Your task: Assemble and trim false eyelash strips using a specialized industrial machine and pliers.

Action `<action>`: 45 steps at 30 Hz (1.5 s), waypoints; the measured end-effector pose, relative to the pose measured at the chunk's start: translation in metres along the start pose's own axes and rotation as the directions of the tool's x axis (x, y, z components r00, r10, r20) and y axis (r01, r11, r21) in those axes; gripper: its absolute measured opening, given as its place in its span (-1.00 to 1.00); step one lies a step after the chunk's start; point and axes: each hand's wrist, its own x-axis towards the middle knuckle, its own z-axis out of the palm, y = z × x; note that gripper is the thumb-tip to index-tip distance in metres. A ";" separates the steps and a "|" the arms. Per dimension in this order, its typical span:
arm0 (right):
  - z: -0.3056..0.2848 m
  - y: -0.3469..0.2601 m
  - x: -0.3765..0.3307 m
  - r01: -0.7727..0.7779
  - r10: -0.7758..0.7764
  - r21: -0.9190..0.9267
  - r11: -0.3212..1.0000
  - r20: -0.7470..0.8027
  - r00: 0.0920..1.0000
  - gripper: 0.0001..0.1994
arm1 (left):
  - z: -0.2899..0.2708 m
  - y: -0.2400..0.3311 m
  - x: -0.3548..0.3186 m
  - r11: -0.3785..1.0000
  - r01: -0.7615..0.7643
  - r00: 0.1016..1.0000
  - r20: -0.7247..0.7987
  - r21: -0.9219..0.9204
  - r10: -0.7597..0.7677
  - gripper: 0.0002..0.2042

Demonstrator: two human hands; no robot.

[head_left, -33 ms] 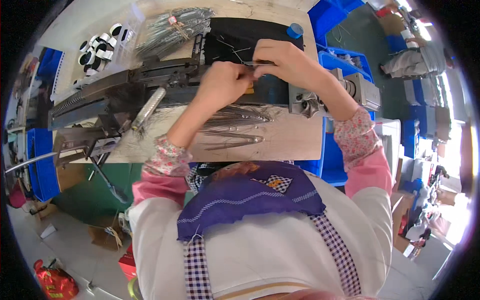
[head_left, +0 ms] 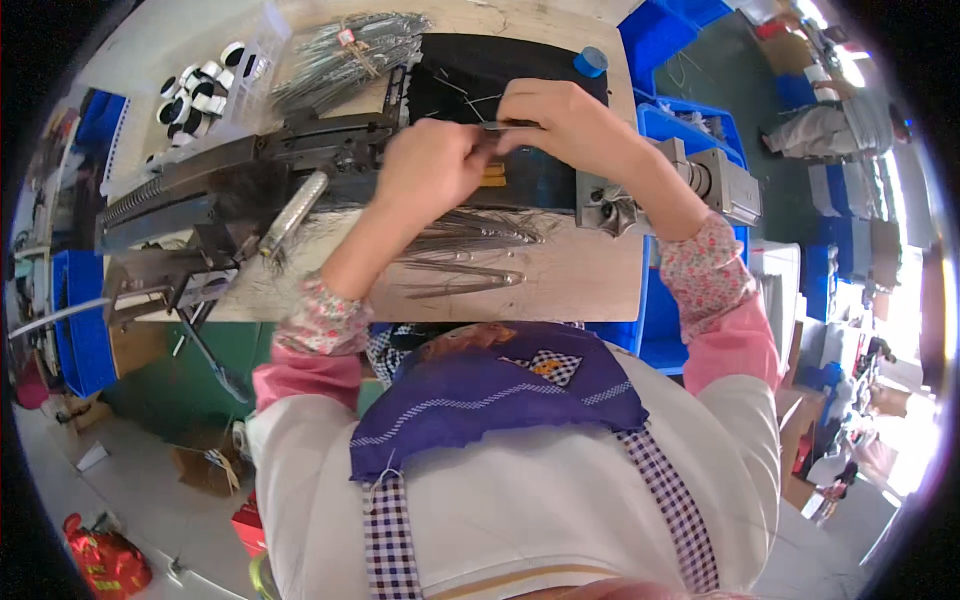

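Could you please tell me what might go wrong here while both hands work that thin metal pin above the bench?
The thin metal pin is pinched only at the fingertips of the left hand and right hand, so it might slip or prick. A forearm could also brush the loose pile of grey metal pins off the wooden bench.

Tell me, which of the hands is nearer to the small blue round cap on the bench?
The right hand is nearer: the blue cap lies just above it in the picture. The left hand is farther away, lower and to the left of it.
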 end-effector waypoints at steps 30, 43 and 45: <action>0.056 -0.062 0.011 0.161 -0.195 -0.125 0.979 -0.335 0.922 -0.85 | -0.001 -0.061 -0.156 0.973 0.181 0.849 -0.522 0.140 -0.083 -0.60; 0.113 0.009 -0.028 -0.386 0.348 -0.197 0.901 -0.204 0.915 -0.84 | -0.003 -0.092 -0.219 0.778 0.610 0.411 -0.781 -0.147 -0.470 -0.59; 0.111 0.009 -0.032 -0.372 0.340 -0.160 0.914 -0.195 0.920 -0.82 | -0.001 -0.111 -0.205 0.638 0.433 0.345 -0.537 -0.637 -0.770 -0.62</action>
